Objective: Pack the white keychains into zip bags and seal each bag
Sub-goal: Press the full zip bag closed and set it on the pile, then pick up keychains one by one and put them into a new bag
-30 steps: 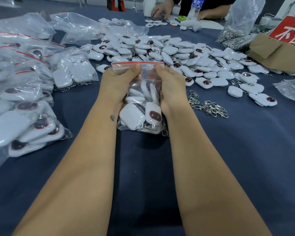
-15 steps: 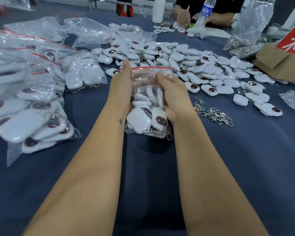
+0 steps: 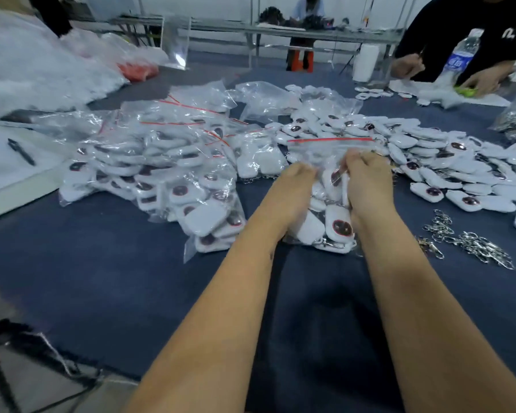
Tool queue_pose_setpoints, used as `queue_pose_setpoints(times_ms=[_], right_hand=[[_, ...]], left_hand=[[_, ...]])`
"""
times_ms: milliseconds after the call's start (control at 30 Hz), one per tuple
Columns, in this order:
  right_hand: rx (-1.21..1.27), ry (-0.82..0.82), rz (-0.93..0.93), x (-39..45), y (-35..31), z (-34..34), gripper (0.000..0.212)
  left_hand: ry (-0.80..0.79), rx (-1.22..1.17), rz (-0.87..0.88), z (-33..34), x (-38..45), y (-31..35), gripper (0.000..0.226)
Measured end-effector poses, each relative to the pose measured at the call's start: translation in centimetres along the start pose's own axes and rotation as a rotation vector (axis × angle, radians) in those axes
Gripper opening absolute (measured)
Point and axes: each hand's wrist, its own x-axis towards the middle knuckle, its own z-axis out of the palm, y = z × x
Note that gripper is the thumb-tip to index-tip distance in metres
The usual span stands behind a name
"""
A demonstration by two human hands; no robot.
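Clear plastic bunches under both hands: the left hand (image 3: 295,186) and right hand (image 3: 367,180) have slid down from the zip bag (image 3: 325,150)'s red strip and now squeeze its sides on the table (image 3: 131,278), keychains (image 3: 337,225) inside. Sealing looks done or nearly so.

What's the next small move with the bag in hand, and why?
Probably slide both hands up to the red zip strip and pinch it shut. The left hand and right hand grip the bag mid-body, already full of keychains, well below the strip.
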Motion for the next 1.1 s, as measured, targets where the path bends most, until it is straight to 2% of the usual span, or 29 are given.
queue_pose_setpoints(times_ms=[133,233,300,367,433,467,533,633,700,800,900,1000,1100], right_hand=[[0.168,-0.081,0.065,-0.8,-2.5,4.9,0.029],[0.248,-0.083,0.079,-2.0,-4.5,9.6,0.022],[0.293,-0.166,0.075,-2.9,-5.7,12.6,0.021],[0.240,-0.335,0.032,-3.7,-6.4,14.6,0.021],[0.128,-0.452,-0.029,-4.0,-6.0,15.2,0.022],[0.064,-0.459,-0.061,-4.0,-5.4,15.1,0.024],[-0.020,-0.429,-0.101,-3.5,-4.0,14.1,0.021],[-0.050,-0.367,-0.044,-2.1,-2.2,12.1,0.013],[-0.067,-0.328,-0.014,-1.1,-1.5,11.1,0.017],[-0.111,-0.283,-0.017,0.5,-0.8,10.1,0.016],[-0.147,-0.266,-0.032,2.1,-0.3,10.1,0.015],[-0.181,-0.261,-0.065,3.8,0.0,11.0,0.016],[-0.231,-0.275,-0.123,5.7,0.1,12.2,0.021]], left_hand=[[0.187,0.225,0.121,-4.8,-0.9,3.1,0.025],[0.303,0.210,0.112,-9.3,-1.3,4.7,0.019],[0.403,0.252,0.114,-12.9,-1.4,5.6,0.018],[0.549,0.400,0.124,-16.5,-1.1,6.4,0.016],[0.733,0.619,0.049,-19.2,-0.9,6.8,0.030],[0.775,0.696,-0.006,-20.0,-0.6,6.8,0.037],[0.710,0.740,-0.109,-20.6,0.2,6.3,0.047],[0.532,0.759,-0.223,-19.9,1.2,4.7,0.061],[0.544,0.815,-0.234,-19.4,1.8,3.7,0.063],[0.714,0.911,-0.201,-18.7,2.9,3.7,0.065],[0.815,0.966,-0.076,-18.3,5.2,4.4,0.061],[0.760,0.988,-0.013,-18.5,8.8,5.2,0.054],[0.600,1.070,-0.015,-19.1,13.6,5.4,0.053]])
